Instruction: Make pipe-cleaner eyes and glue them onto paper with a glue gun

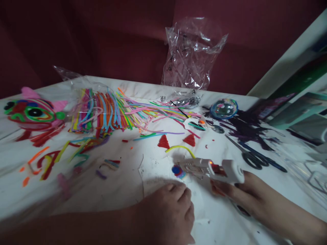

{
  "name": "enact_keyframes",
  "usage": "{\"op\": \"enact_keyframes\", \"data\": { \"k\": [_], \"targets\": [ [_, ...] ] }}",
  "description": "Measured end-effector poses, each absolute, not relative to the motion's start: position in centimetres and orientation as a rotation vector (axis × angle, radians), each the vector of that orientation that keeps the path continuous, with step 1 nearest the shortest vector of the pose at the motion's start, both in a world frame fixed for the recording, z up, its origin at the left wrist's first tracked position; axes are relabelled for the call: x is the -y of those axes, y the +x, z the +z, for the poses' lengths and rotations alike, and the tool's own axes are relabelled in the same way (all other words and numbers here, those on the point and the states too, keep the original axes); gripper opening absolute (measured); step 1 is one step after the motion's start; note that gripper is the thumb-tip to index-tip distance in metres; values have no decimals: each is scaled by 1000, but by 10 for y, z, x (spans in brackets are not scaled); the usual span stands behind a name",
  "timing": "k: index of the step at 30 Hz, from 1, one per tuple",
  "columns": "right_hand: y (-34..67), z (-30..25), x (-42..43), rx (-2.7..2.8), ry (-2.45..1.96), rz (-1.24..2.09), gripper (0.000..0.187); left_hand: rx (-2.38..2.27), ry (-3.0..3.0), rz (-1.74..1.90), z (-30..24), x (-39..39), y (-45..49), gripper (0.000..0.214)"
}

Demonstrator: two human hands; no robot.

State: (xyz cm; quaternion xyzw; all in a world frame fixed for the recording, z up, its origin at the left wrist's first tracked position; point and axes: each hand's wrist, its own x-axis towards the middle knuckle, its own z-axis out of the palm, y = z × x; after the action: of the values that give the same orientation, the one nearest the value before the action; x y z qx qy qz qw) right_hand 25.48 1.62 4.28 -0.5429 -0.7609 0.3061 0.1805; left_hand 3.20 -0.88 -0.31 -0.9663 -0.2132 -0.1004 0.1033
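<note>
In my right hand [236, 189] is a white glue gun [227, 170] with a small orange light on it. Its nozzle points left, at a small round blue and red coiled piece [177, 170]. That piece lies on a sheet of paper [155, 170] with faint print. My left hand [170, 206] rests just below the piece, fingers curled down; what they grip, if anything, is hidden. Beyond the gun is a curved yellow pipe cleaner [181, 148]. Two red triangles, a left one [163, 141] and a right one [189, 140], lie behind it.
Many coloured pipe cleaners [109, 112] spread across the back. A colourful fish-like figure [35, 110] sits at left. Cut scraps [48, 163] lie nearer. A clear bag [191, 58] stands behind. To the right are scissors [251, 158], a clear dome [224, 109] and dark purple strips [250, 127].
</note>
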Motion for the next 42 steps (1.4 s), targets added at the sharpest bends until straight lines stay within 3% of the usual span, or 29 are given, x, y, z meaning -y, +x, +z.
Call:
{"op": "enact_keyframes", "data": {
  "k": [23,42],
  "targets": [
    [247,48,-17,2206,-1466,871,31,627,-2869,-271,-2,9,32,51],
    [258,42,-17,2254,-1506,773,41,627,-2867,-281,0,9,32,50]
  ]
}}
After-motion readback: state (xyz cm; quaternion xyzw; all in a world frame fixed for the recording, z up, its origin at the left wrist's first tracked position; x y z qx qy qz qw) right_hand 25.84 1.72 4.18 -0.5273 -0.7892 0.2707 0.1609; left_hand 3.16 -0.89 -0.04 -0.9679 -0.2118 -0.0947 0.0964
